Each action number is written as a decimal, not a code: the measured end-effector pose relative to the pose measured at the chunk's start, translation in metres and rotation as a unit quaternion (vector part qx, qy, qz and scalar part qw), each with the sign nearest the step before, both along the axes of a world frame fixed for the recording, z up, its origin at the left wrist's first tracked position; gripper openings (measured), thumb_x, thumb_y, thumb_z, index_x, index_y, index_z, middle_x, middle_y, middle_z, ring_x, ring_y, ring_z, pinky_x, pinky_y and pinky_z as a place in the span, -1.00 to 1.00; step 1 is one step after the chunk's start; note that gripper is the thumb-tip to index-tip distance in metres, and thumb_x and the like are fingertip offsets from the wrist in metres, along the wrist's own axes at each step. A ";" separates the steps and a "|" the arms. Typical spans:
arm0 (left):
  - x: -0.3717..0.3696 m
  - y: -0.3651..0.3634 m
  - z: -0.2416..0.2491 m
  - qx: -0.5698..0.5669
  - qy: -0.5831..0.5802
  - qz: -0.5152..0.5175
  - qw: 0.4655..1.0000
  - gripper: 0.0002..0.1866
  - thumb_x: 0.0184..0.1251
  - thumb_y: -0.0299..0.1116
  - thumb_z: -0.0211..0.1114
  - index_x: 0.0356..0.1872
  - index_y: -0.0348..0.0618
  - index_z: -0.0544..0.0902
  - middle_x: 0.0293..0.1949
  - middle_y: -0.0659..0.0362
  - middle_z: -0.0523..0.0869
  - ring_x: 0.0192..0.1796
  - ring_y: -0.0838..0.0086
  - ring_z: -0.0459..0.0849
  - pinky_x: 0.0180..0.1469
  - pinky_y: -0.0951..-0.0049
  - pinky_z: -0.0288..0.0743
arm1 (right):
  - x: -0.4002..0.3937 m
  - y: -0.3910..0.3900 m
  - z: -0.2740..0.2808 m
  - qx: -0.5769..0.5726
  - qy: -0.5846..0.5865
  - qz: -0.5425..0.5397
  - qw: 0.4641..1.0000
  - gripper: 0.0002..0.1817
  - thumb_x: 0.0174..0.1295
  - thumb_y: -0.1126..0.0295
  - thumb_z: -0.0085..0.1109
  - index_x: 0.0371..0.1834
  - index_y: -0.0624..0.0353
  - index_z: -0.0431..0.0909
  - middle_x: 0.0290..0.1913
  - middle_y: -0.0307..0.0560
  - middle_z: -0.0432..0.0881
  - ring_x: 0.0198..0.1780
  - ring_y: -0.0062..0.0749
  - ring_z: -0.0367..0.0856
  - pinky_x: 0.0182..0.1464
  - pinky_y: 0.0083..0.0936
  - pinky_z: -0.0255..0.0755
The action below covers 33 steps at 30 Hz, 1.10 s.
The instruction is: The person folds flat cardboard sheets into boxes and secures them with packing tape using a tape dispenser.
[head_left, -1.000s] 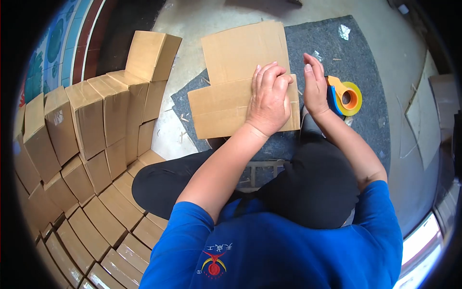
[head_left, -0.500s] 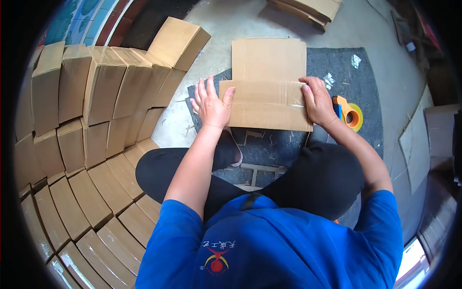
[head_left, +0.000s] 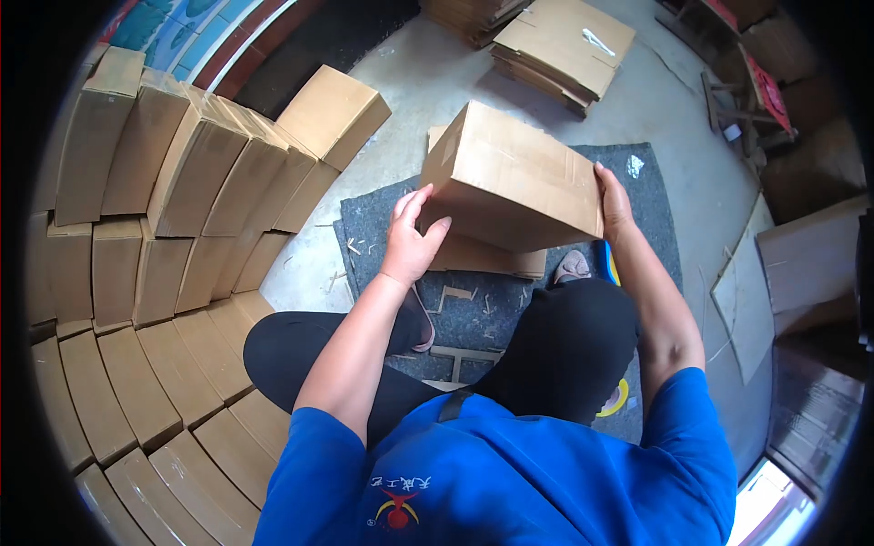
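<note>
Along the left side of the floor (head_left: 401,82), closed cardboard boxes (head_left: 173,364) stand packed in rows and tiers. The dark mat (head_left: 637,196) spreads before the person (head_left: 510,464), and beyond its far edge lies a stack of flat cardboard (head_left: 569,45). Above the mat's middle, the box (head_left: 519,173) is held tilted between both hands, over flattened cardboard (head_left: 487,259). The left grip (head_left: 414,237), fingers and thumb spread, presses on the box's left end and near side; the box lies to its right. The right grip (head_left: 615,200) clasps the right end, fingers at the upper edge; the box lies to its left. Toward the mat's right edge, a blue-and-yellow object (head_left: 608,262) shows partly behind the right forearm.
</note>
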<state>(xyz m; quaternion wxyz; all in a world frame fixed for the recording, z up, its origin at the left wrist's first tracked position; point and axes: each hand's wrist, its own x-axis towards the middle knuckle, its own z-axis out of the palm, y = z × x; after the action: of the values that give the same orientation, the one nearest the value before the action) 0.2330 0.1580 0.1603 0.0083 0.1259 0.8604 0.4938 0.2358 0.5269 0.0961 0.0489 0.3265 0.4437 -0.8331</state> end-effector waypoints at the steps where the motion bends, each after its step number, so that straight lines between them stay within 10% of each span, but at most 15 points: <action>1: -0.005 0.003 0.024 0.021 0.053 -0.030 0.998 -0.40 0.16 -0.49 0.40 0.30 -0.08 0.52 0.19 0.02 0.50 0.26 0.19 0.49 0.34 0.29 0.37 | 0.003 -0.007 0.024 -0.033 0.014 0.007 0.999 -0.54 0.36 0.00 0.11 0.05 0.15 0.62 -0.01 -0.04 0.72 0.01 -0.27 0.67 0.09 -0.33 0.53; 12: -0.042 -0.018 0.179 -0.235 0.175 -0.180 0.939 -0.30 0.05 -0.52 0.45 0.32 -0.17 0.48 0.22 -0.01 0.47 0.23 0.09 0.45 0.31 0.20 0.38 | -0.056 -0.062 0.012 -0.169 0.063 0.055 0.982 -0.49 0.43 -0.04 0.02 0.10 0.19 0.60 -0.04 -0.01 0.74 -0.03 -0.22 0.72 0.11 -0.27 0.58; 20: -0.151 -0.068 0.074 -0.240 0.193 0.069 0.949 -0.50 0.14 -0.37 0.41 0.17 -0.06 0.58 0.19 0.05 0.54 0.27 0.15 0.42 0.37 0.06 0.15 | -0.109 -0.141 -0.025 -0.162 -0.072 0.228 0.957 -0.54 0.50 0.08 -0.12 0.19 0.19 0.52 0.02 -0.06 0.71 0.00 -0.31 0.72 0.08 -0.30 0.63; 26: -0.246 -0.061 0.061 -0.293 0.223 0.096 0.925 -0.55 0.22 -0.28 0.36 0.16 -0.06 0.60 0.36 -0.06 0.41 0.45 0.12 0.27 0.51 0.00 0.00 | -0.196 -0.181 -0.034 -0.215 -0.114 0.184 0.952 -0.55 0.50 0.09 -0.15 0.19 0.17 0.50 0.06 -0.05 0.69 0.04 -0.32 0.72 0.03 -0.33 0.68; 31: -0.223 -0.060 0.014 -0.274 -0.018 -0.010 0.961 -0.42 0.33 -0.11 0.29 0.31 -0.16 0.49 0.44 -0.12 0.33 0.55 0.08 0.15 0.53 -0.18 -0.11 | -0.289 -0.240 -0.063 -0.067 -0.115 0.303 0.944 -0.46 0.40 -0.11 -0.12 0.19 0.06 0.49 0.01 0.06 0.61 -0.10 -0.20 0.69 -0.25 -0.36 0.73; 33: -0.202 -0.073 -0.009 -0.291 -0.001 -0.021 0.957 -0.37 0.26 -0.14 0.36 0.32 -0.16 0.46 0.47 -0.09 0.27 0.57 0.08 0.09 0.52 -0.25 -0.19 | -0.311 -0.261 -0.064 0.005 -0.165 0.198 0.966 -0.45 0.41 -0.08 -0.10 0.20 0.13 0.45 0.09 0.07 0.50 -0.17 -0.14 0.67 -0.28 -0.33 0.72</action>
<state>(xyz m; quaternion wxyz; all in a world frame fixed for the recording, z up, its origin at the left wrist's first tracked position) 0.0311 0.0853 0.1517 0.0557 0.1357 0.9639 0.2220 -0.0752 0.2657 0.0324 0.2832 0.3651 0.4898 -0.7393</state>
